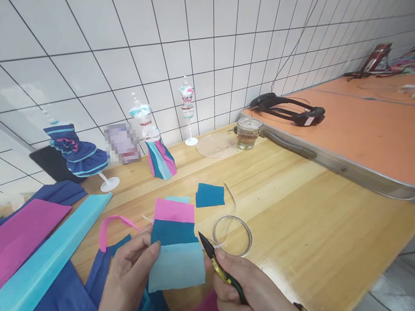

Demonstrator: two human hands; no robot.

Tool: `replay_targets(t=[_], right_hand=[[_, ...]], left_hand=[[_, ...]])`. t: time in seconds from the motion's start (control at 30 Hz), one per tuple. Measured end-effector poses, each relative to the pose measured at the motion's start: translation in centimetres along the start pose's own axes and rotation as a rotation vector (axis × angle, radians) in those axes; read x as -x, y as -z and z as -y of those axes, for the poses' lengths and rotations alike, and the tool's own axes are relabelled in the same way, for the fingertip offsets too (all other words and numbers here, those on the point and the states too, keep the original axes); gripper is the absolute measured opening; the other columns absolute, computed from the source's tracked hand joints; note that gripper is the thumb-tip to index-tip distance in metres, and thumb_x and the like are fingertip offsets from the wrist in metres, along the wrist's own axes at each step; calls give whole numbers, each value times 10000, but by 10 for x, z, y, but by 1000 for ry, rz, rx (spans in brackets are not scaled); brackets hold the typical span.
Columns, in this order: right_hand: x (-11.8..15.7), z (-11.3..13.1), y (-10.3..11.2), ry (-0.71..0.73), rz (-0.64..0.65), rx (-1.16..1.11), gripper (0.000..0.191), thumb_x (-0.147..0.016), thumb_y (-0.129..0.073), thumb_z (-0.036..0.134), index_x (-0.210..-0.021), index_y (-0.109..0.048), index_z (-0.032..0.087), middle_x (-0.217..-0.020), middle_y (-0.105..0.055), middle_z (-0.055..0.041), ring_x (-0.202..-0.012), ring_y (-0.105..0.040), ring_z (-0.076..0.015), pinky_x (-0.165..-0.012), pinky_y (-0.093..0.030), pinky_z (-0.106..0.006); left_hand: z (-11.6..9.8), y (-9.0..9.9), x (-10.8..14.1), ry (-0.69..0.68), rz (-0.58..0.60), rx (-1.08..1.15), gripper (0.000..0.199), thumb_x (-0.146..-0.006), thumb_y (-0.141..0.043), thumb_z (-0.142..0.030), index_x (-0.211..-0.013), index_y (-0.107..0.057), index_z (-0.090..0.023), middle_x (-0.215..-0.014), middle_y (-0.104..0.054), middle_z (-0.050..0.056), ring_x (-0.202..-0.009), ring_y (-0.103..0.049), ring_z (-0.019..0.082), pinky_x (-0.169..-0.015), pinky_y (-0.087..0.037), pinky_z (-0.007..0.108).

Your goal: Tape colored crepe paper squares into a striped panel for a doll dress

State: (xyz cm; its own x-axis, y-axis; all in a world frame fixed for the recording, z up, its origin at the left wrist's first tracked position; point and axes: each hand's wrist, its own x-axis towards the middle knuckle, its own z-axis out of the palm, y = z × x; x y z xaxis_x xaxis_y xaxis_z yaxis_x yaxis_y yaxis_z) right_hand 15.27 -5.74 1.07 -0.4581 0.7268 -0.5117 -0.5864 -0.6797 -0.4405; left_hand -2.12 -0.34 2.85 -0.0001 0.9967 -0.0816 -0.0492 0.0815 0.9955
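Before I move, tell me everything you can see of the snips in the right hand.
The snips have dark, pointed blades that look like metal, a yellow section and a dark green handle. The blades look close together. The right hand grips the handle, hiding much of it. The tip points up and left, beside the right edge of the light blue piece; whether they touch is unclear.

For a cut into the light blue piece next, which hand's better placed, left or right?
Right, most likely. The right hand grips the snips, tips close by the upper right corner of the light blue piece. The left hand pinches it from the opposite side, so seems better for steadying.
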Motion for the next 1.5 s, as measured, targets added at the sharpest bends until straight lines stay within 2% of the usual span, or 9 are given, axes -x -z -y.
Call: replay_targets(t=[0.13, 0.23, 0.4, 0.57, 0.73, 1.0, 1.13, 1.33, 1.5], right_hand=[[7, 2, 4, 62, -17, 55, 373, -764, -569, 565, -894, -521, 219, -507, -385, 112, -296, -200, -5, -299, -137, -150], [15, 9, 14, 265, -106, 262, 427, -783, -514, 602, -946, -536, 208, -554, -405, 91, -331, -221, -16, -318, -173, -161], [25, 31, 37, 698, -371, 1173, 215, -767, -616, 359, -916, -555, 217, -821, -600, -6, -722, -578, -149, -644, -449, -249], [20, 35, 60, 623, -456, 1805, 96, -867, -453, 250, -934, -519, 229, -840, -658, -19, -752, -638, -208, -644, -463, -305], [21, 48, 84, 643, -456, 1976, 156, -919, -368, 261, -986, -508, 242, -933, -684, -33, -822, -663, -208, -672, -489, -294], [37, 87, 109, 723, -725, 2020, 275, -898, -385, 455, -997, -500, 226, -994, -662, -76, -808, -660, -251, -641, -506, -346], [34, 81, 92, 765, -591, 1917, 292, -902, -388, 473, -1011, -516, 235, -959, -668, -59, -834, -651, -213, -694, -510, -318], [21, 63, 77, 646, -347, 2082, 261, -921, -390, 406, -1078, -521, 244, -1003, -647, -59, -848, -635, -216, -713, -508, -356], [20, 62, 79, 673, -369, 2162, 247, -905, -425, 407, -1033, -564, 249, -925, -632, -59, -834, -598, -243, -736, -489, -432]], left_hand=[[7, 5, -5, 35, -11, 43, 290, -670, -673, -355, -517, -511, -170, -559, -465, -44, -504, -397, 85, -470, -300, 191], [12, 11, -12, 58, -28, 93, 289, -697, -680, -365, -560, -516, -170, -528, -426, -60, -506, -384, 78, -482, -317, 174], [17, 21, -23, 81, -55, 321, 296, -655, -728, -363, -570, -518, -174, -532, -458, -57, -529, -418, 87, -504, -383, 180], [20, 21, -25, 78, -59, 416, 223, -700, -703, -319, -623, -555, -170, -546, -453, -63, -525, -420, 72, -497, -377, 157], [19, 10, -21, 116, 6, 423, 213, -662, -732, -309, -645, -573, -170, -568, -536, -56, -527, -488, 77, -521, -397, 171], [22, -4, -15, 159, 198, 385, 132, -759, -648, -246, -868, -632, -175, -693, -631, -11, -609, -575, 112, -586, -435, 207], [26, -9, -13, 196, 173, 409, 91, -725, -685, -226, -753, -612, -180, -668, -596, -32, -604, -555, 94, -603, -441, 199], [29, -8, -12, 178, 206, 406, 167, -757, -658, -213, -922, -633, -203, -735, -569, -30, -653, -525, 85, -608, -426, 178], [26, -10, -10, 202, 201, 453, 224, -741, -668, -206, -961, -629, -202, -775, -560, -23, -651, -503, 78, -623, -422, 182]])
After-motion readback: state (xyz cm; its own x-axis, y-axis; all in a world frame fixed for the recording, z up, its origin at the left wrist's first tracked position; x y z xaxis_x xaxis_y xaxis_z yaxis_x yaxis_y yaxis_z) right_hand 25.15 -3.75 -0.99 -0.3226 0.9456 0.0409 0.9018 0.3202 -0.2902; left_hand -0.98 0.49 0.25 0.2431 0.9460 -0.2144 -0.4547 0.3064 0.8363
